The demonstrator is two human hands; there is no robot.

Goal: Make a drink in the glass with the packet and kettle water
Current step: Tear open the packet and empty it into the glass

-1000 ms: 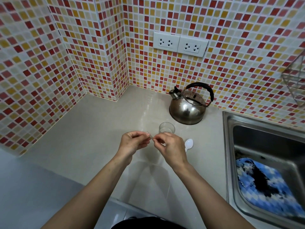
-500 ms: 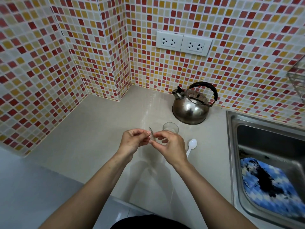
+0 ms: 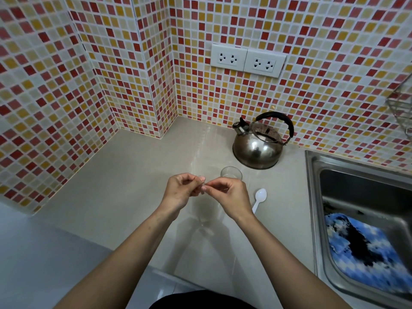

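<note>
My left hand point(image 3: 181, 190) and my right hand point(image 3: 229, 197) meet above the counter, fingertips pinched together on a small pale packet point(image 3: 203, 186) that is mostly hidden between them. Just behind my right hand stands a small clear glass point(image 3: 231, 173), upright, its lower part covered by my fingers. A steel kettle point(image 3: 258, 148) with a black handle sits farther back by the tiled wall. A white plastic spoon point(image 3: 259, 197) lies on the counter to the right of my right hand.
A beige counter point(image 3: 124, 179) runs into a tiled corner. At the right is a steel sink point(image 3: 316, 197) holding a blue-and-white cloth point(image 3: 365, 250). Two wall sockets point(image 3: 247, 60) sit above the kettle. A wire rack point(image 3: 401, 110) hangs at the far right.
Both hands stay pinched on the packet in front of the glass; the fingers have shifted slightly and the packet edge that stuck up half a second ago is now tucked between them.
</note>
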